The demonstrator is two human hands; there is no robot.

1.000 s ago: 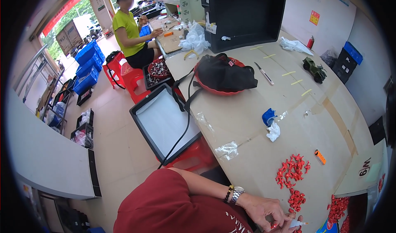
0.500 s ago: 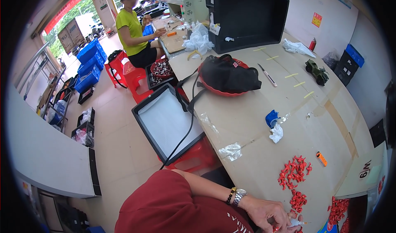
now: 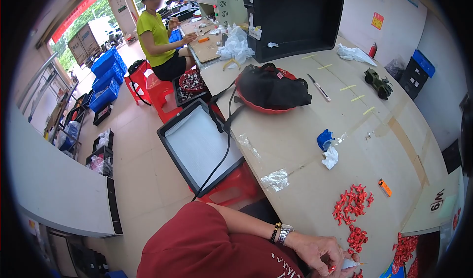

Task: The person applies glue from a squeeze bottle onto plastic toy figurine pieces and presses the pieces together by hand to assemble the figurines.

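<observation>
My left hand (image 3: 318, 252), with a watch and a beaded bracelet at the wrist, is closed at the lower edge of the view. Its thumb and fingertips pinch a small red plastic part (image 3: 332, 268). Beside it, only the fingers of my right hand (image 3: 341, 274) show, closed round a small whitish bottle with a thin needle tip (image 3: 350, 263); the rest of that hand is cut off or hidden. Just beyond the hands lies a small heap of red parts (image 3: 356, 239), and farther off a looser spread of branched red pieces (image 3: 353, 202).
An orange lighter (image 3: 385, 188), blue cap-like piece (image 3: 325, 139), utility knife (image 3: 319, 87) and green toy vehicle (image 3: 378, 83) lie on the table (image 3: 295, 199). A black bag (image 3: 273, 88) rests in a red basket. A lined tray (image 3: 202, 145) stands left. A co-worker (image 3: 160, 36) sits far left.
My hands stay in nearly the same place. The fingers of my left hand have shifted slightly, and the red part and the bottle have moved a little. The rest looks unchanged.
</observation>
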